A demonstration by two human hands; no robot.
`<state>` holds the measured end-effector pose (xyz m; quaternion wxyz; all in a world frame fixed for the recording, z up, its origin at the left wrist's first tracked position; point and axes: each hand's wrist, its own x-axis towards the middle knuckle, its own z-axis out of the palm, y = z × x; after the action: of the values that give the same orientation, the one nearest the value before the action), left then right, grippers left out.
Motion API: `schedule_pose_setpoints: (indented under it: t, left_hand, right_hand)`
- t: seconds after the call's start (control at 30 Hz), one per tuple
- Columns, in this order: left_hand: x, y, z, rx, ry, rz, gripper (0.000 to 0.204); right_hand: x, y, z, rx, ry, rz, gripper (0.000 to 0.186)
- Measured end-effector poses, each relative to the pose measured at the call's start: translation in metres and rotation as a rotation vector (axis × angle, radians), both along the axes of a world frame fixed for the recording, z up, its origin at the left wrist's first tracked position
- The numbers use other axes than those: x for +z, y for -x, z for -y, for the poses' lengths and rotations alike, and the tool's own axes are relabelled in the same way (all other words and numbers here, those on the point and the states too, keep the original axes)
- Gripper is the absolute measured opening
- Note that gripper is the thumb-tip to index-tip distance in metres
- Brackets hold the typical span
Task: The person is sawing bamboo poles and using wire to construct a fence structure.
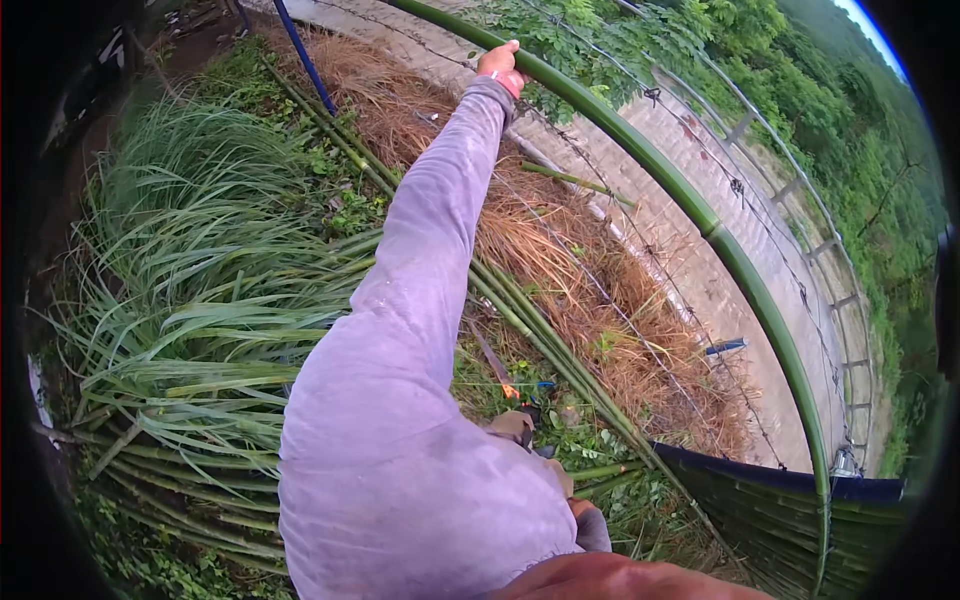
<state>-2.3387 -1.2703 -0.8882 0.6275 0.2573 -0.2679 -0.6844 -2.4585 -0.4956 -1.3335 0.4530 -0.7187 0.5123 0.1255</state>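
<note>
Left hand (500, 62), fingers clamped on green pole (660, 165): a slip could swing it into barbed wire (738, 187); right hand (578, 507), mostly hidden: can't tell

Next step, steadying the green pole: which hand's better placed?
Left, I'd say: the left hand grips the pole. The right hand, mostly hidden, sits low in view, away from the pole.

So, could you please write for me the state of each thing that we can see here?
Left hand: closed around the bamboo pole
Right hand: mostly hidden, grip unclear
Bamboo pole: held, looks curved, partly perhaps from the lens
Thin poles: lying down
Orange-handled blade: uncovered
Brown grass: dry
Long-leaved grass: green, drooping
Left sleeve: stained
</note>
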Motion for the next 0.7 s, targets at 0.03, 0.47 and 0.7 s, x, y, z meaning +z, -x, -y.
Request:
schedule_pose_setpoints:
  t: [0.03, 0.47, 0.7]
  left_hand:
    - [0.000, 0.005, -0.001, 0.039, 0.010, -0.060, 0.023]
    - [0.001, 0.039, -0.002, 0.001, -0.021, -0.043, 0.016]
    - [-0.026, -0.001, -0.060, -0.116, 0.089, 0.181, 0.017]
  right_hand:
    - [-0.002, -0.003, -0.006, -0.136, -0.004, -0.034, 0.039]
    - [-0.018, 0.002, 0.004, -0.736, -0.322, 0.187, 0.052]
    - [0.002, 0.004, 0.032, -0.967, -0.511, 0.063, 0.051]
